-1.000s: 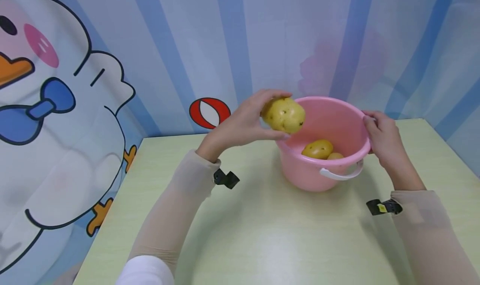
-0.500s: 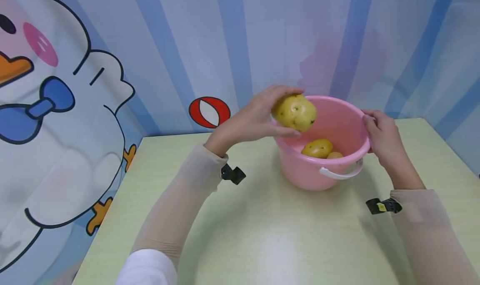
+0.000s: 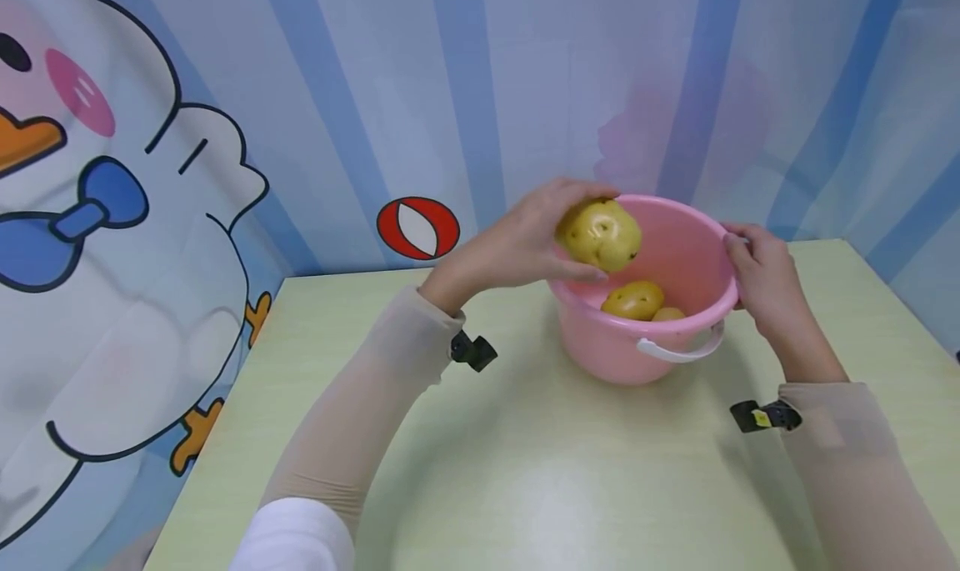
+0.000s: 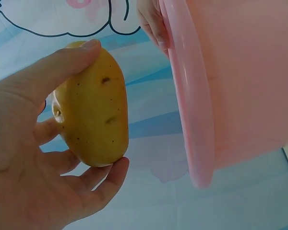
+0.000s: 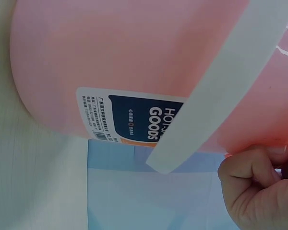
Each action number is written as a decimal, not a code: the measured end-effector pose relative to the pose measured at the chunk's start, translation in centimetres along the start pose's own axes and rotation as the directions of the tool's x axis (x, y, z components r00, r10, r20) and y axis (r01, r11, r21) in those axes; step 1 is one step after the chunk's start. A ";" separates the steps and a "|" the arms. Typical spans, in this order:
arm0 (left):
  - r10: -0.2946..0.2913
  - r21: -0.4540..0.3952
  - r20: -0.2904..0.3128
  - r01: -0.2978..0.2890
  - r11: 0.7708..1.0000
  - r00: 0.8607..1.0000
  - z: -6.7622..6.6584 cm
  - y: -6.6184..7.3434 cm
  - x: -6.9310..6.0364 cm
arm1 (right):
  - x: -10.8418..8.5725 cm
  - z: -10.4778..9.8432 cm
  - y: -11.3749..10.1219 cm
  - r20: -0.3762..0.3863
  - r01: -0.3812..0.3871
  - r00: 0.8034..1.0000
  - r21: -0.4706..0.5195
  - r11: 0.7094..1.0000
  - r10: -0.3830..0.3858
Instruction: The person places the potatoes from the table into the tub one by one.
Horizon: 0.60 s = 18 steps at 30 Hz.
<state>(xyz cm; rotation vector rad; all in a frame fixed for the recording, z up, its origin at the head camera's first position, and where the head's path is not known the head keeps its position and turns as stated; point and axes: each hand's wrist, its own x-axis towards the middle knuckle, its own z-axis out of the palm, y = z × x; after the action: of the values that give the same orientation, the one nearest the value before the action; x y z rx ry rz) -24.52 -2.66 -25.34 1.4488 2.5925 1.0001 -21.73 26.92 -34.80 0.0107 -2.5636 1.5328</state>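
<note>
A large yellow potato [image 3: 602,236] is in my left hand [image 3: 517,242], above the left rim of a pink bucket [image 3: 596,350]. Thumb and fingers curl round that potato [image 4: 96,110] in the left wrist view, where it is apart from the bucket's rim [image 4: 194,110]. My right hand [image 3: 768,275] grips the bucket's right rim. In the right wrist view, its bent fingers [image 5: 252,167] hold the edge. Inside the bucket lie a second potato [image 3: 633,301] and part of a smaller one [image 3: 667,313], partly hidden by the front rim.
The bucket stands on a pale wooden table [image 3: 480,471]. Its white handle [image 3: 678,354] hangs at the front, and a label [image 5: 129,117] is on its side. Behind the table is a blue striped backdrop [image 3: 525,79] with a cartoon duck [image 3: 127,329].
My left hand has moved right with the potato, from beside the bucket's left rim to over it. The right hand keeps its grip on the rim, and the bucket has stayed in place.
</note>
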 end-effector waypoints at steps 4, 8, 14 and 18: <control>-0.026 -0.005 0.008 0.026 1.000 1.000 0.0 0.1 0.1 | -0.1 0.0 0.0 0.000 0.000 1.000 0.002 1.000 0.000; -0.058 -0.063 -0.001 0.058 0.996 0.998 0.0 0.2 0.2 | -0.1 0.1 0.0 -0.002 0.000 1.000 -0.001 1.000 0.000; -0.089 -0.077 0.003 0.089 0.993 0.996 0.0 0.0 -0.1 | -0.1 0.0 0.0 -0.002 -0.001 1.000 -0.006 1.000 0.000; -0.109 -0.077 0.010 0.109 0.991 0.994 0.2 -0.4 -0.3 | -0.1 0.0 0.1 -0.003 0.001 1.000 -0.009 1.000 -0.001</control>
<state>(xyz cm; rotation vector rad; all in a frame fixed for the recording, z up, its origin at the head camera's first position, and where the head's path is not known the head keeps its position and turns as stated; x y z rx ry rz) -24.55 -2.96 -25.81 1.2762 2.5657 1.0682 -21.65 26.92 -34.89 0.0088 -2.5681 1.5195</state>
